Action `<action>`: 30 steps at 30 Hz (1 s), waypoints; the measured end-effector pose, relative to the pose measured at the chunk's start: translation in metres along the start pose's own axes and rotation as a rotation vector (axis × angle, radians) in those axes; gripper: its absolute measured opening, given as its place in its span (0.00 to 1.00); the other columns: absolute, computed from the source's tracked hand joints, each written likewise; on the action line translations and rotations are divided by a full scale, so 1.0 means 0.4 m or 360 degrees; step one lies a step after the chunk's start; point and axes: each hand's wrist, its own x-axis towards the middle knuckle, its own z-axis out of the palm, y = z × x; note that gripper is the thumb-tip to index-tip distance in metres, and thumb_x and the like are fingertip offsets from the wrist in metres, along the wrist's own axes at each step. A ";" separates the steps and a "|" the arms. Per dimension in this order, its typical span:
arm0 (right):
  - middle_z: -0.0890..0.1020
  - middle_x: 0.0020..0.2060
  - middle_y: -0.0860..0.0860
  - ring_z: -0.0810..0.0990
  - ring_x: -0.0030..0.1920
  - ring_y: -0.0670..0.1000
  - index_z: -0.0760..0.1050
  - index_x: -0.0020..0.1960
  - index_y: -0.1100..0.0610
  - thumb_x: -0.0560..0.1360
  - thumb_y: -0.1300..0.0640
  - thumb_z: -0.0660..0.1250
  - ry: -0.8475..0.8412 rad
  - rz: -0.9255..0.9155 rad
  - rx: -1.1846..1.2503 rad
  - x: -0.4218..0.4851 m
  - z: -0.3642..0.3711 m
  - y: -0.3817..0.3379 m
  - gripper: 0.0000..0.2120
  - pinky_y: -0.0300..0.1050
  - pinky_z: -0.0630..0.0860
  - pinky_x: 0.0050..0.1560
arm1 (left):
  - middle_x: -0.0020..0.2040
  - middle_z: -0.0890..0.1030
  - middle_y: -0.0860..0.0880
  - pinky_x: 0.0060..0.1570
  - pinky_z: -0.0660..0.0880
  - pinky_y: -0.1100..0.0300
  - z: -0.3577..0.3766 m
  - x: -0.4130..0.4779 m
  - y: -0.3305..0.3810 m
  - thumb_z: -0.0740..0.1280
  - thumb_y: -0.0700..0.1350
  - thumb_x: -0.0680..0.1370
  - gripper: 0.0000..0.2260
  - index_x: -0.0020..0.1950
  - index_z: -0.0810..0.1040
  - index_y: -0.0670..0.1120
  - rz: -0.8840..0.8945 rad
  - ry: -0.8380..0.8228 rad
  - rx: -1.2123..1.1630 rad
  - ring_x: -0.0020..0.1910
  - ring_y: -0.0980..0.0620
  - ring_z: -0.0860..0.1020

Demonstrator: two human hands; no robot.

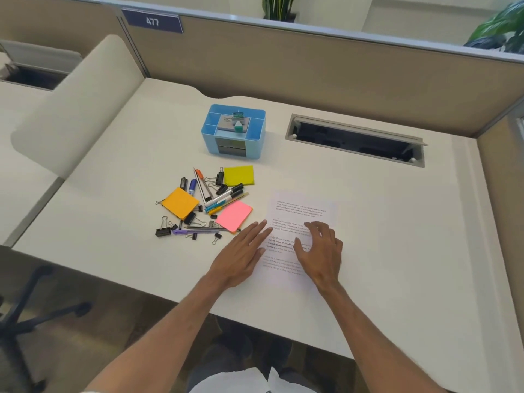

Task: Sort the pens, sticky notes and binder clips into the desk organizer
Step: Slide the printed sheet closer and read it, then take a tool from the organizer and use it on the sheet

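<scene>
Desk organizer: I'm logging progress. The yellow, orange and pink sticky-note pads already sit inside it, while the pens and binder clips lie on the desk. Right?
No. The head view shows the yellow pad, orange pad and pink pad on the desk too, among the pens and binder clips, in front of the blue desk organizer.

Far across the cream desk (368,211) the desk organizer (256,144) is pale blue with grey drawer fronts. Nearer lie a yellow sticky pad (239,175), an orange sticky pad (180,202) and a pink sticky pad (234,215) among black binder clips (163,231) with silver wire handles, plus a purple pen (181,232), a white marker (222,197) with black ends, a blue-capped pen (193,185) and an orange-capped pen (199,173). To the right the sheet of paper (300,208) is white with black print, and the far partition (283,61) is tan, its sign (153,21) navy with white numerals.
</scene>
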 end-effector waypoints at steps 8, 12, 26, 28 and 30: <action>0.86 0.53 0.45 0.82 0.57 0.52 0.84 0.59 0.49 0.80 0.51 0.68 0.0012 -0.0079 0.0105 0.175 0.028 -0.208 0.10 0.53 0.71 0.60 | 0.90 0.48 0.54 0.89 0.51 0.52 -0.164 0.094 -0.127 0.51 0.52 0.92 0.26 0.90 0.50 0.51 -0.0137 0.0304 0.0070 0.89 0.55 0.45; 0.86 0.49 0.44 0.83 0.51 0.51 0.84 0.53 0.48 0.80 0.52 0.67 0.0025 -0.0077 0.0187 0.294 0.047 -0.342 0.07 0.50 0.74 0.55 | 0.89 0.40 0.52 0.89 0.48 0.49 -0.253 0.167 -0.249 0.49 0.51 0.92 0.28 0.89 0.42 0.48 -0.0153 0.0316 0.0213 0.89 0.53 0.39; 0.81 0.60 0.49 0.81 0.58 0.52 0.78 0.65 0.52 0.81 0.43 0.71 0.0278 0.0126 0.0236 0.651 0.151 -0.649 0.18 0.53 0.79 0.55 | 0.90 0.52 0.48 0.88 0.52 0.47 -0.475 0.481 -0.512 0.48 0.51 0.91 0.26 0.89 0.51 0.45 -0.0134 0.0281 0.0286 0.90 0.48 0.47; 0.81 0.60 0.49 0.82 0.57 0.51 0.78 0.65 0.52 0.80 0.41 0.71 0.0283 0.0161 0.0208 0.672 0.163 -0.660 0.20 0.54 0.80 0.55 | 0.89 0.54 0.48 0.89 0.53 0.47 -0.491 0.524 -0.530 0.49 0.52 0.92 0.26 0.89 0.53 0.45 -0.0102 0.0269 0.0304 0.90 0.46 0.48; 0.81 0.59 0.49 0.82 0.57 0.50 0.79 0.64 0.52 0.80 0.39 0.71 0.0304 0.0181 0.0171 0.686 0.173 -0.662 0.20 0.52 0.79 0.54 | 0.89 0.56 0.48 0.89 0.52 0.47 -0.500 0.561 -0.543 0.49 0.52 0.92 0.26 0.89 0.53 0.45 -0.0073 0.0245 0.0326 0.90 0.46 0.48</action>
